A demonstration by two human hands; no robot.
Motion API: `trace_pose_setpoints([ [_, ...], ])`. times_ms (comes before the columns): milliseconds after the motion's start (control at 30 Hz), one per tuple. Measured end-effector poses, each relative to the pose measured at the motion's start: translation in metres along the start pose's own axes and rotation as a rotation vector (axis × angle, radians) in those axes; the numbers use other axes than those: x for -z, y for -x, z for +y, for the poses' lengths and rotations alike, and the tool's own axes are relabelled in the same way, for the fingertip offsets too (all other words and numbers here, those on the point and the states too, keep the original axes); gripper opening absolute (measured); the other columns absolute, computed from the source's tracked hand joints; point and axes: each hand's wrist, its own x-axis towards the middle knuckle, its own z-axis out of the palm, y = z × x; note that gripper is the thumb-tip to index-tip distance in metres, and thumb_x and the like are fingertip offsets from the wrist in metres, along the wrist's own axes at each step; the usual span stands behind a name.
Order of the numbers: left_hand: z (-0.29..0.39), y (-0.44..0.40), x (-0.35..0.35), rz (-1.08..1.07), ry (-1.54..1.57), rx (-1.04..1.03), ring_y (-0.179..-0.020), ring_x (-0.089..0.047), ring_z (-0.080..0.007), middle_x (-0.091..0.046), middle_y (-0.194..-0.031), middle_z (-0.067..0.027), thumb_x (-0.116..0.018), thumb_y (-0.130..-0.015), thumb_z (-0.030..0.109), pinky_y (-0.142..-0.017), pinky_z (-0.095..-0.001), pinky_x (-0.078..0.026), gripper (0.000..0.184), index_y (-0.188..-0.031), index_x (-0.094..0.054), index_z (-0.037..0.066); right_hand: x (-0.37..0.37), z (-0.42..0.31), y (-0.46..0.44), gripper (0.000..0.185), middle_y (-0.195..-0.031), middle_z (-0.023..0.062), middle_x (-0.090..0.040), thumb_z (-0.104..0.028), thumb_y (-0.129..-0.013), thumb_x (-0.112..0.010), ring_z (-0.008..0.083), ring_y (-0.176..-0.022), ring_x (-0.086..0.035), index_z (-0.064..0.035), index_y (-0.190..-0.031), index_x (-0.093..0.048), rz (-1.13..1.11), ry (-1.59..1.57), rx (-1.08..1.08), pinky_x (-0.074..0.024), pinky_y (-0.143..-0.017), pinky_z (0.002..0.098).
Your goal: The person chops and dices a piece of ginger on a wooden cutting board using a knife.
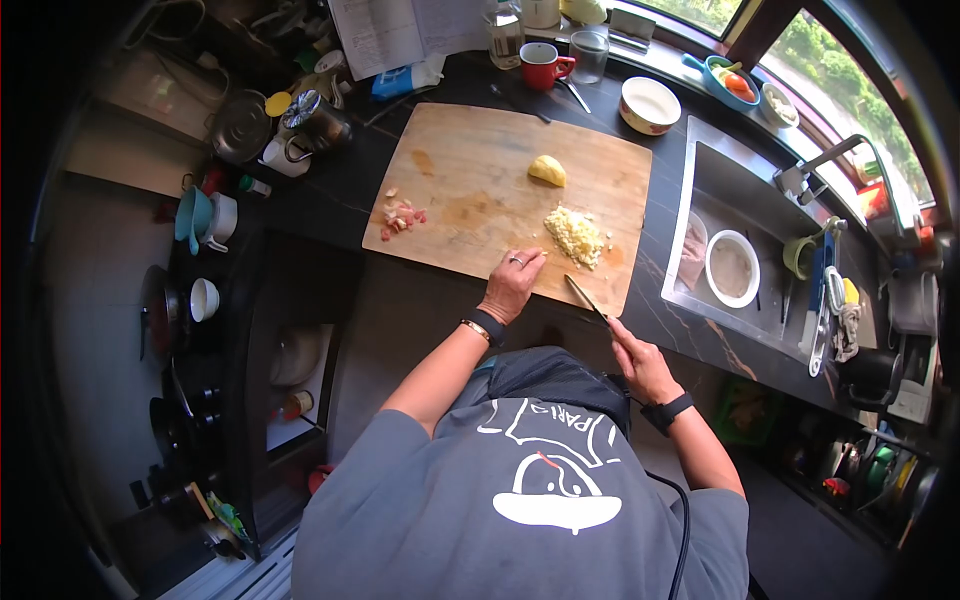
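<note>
My right hand [645, 362] is wrapped round the handle of a knife [586, 296], whose blade points up and left over the near edge of the wooden cutting board [470, 140]. My left hand [512, 284] rests at that same edge, fingers drawn together; a tiny pale bit shows at the fingertips, too small to name. Just beyond the knife lies a heap of finely diced pale-yellow pieces [574, 238]. Behind the heap sits a larger yellow chunk [546, 171], apparently potato. Small pink chopped pieces [402, 217] are on the board's left side.
Right of the board is a sink [677, 240] holding a white bowl [732, 268]. A patterned bowl [650, 106], a red mug [541, 68] and a glass [588, 58] stand behind the board. Pots and a metal jug [318, 118] crowd the left.
</note>
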Motion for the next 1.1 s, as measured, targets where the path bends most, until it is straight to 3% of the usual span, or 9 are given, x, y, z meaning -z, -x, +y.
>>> trace_pose_setpoints([
  [100,-0.003,0.0,0.0,-0.006,-0.005,0.006,-0.091,-0.064,-0.0287,-0.067,-0.103,-0.0091,-0.069,-0.082,0.002,-0.082,-0.0363,-0.054,0.019,-0.101,-0.068,0.004,-0.001,-0.003,-0.008,0.049,-0.097,0.021,-0.068,-0.008,-0.097,-0.056,0.0372,-0.087,-0.069,-0.0111,-0.145,-0.047,0.03,-0.02,0.067,-0.0528,-0.077,0.0397],
  [167,-0.006,0.0,-0.002,-0.041,0.009,-0.006,-0.09,-0.064,-0.0291,-0.066,-0.103,-0.0099,-0.069,-0.082,0.003,-0.08,-0.0365,-0.054,0.017,-0.1,-0.067,0.004,-0.012,-0.007,-0.027,0.049,-0.091,0.0194,-0.069,-0.013,-0.097,-0.057,0.0381,-0.081,-0.068,-0.0176,-0.145,-0.047,0.157,0.026,0.188,-0.0539,-0.071,0.0446],
  [367,-0.008,-0.002,0.0,-0.082,-0.01,-0.046,-0.091,-0.064,-0.0287,-0.066,-0.103,-0.0102,-0.067,-0.083,0.003,-0.081,-0.0361,-0.054,0.016,-0.099,-0.067,0.002,-0.033,-0.008,-0.063,0.054,-0.095,0.0182,-0.07,-0.016,-0.097,-0.058,0.0378,-0.081,-0.068,-0.0206,-0.148,-0.042,0.188,0.152,0.266,-0.0551,-0.069,0.0468],
  [600,-0.006,0.0,0.0,-0.076,-0.011,-0.029,-0.094,-0.064,-0.0282,-0.067,-0.107,-0.0095,-0.062,-0.082,0.002,-0.081,-0.0354,-0.055,0.019,-0.101,-0.068,0.002,-0.044,-0.005,-0.076,0.052,-0.092,0.0184,-0.07,-0.021,-0.098,-0.056,0.0384,-0.078,-0.068,-0.0227,-0.148,-0.042,0.101,0.309,0.136,-0.0554,-0.068,0.0474],
  [667,-0.005,0.0,0.002,-0.086,0.0,-0.011,-0.096,-0.064,-0.0286,-0.067,-0.108,-0.0103,-0.063,-0.083,0.002,-0.082,-0.0356,-0.055,0.02,-0.102,-0.067,0.002,-0.047,0.008,-0.066,0.053,-0.084,0.0196,-0.068,-0.02,-0.097,-0.057,0.0392,-0.072,-0.066,-0.0242,-0.148,-0.042,0.261,0.18,0.311,-0.0544,-0.066,0.0485],
  [767,-0.003,0.001,0.003,-0.057,-0.005,-0.022,-0.093,-0.064,-0.0289,-0.067,-0.105,-0.0107,-0.066,-0.084,0.002,-0.084,-0.0371,-0.053,0.019,-0.103,-0.067,0.002,-0.033,0.018,-0.027,0.054,-0.08,0.02,-0.066,-0.018,-0.097,-0.058,0.0394,-0.071,-0.065,-0.0236,-0.148,-0.042,0.106,0.246,0.132,-0.0534,-0.065,0.0485],
  [900,-0.008,0.005,0.004,-0.053,0.02,-0.032,-0.094,-0.065,-0.0291,-0.067,-0.104,-0.0106,-0.066,-0.085,0.002,-0.084,-0.0371,-0.054,0.019,-0.104,-0.066,0.003,-0.015,0.012,0.007,0.052,-0.078,0.0191,-0.064,-0.015,-0.097,-0.057,0.0384,-0.073,-0.065,-0.0201,-0.147,-0.044,0.104,0.069,0.118,-0.0519,-0.065,0.0471],
  [1100,-0.009,0.006,0.003,-0.08,0.022,-0.01,-0.093,-0.065,-0.0293,-0.067,-0.105,-0.0106,-0.067,-0.084,0.002,-0.082,-0.0365,-0.054,0.018,-0.103,-0.067,0.003,-0.019,-0.003,-0.03,0.052,-0.087,0.0192,-0.067,-0.013,-0.097,-0.057,0.038,-0.078,-0.066,-0.0171,-0.146,-0.044,0.128,0.103,0.215,-0.0528,-0.068,0.0467],
])
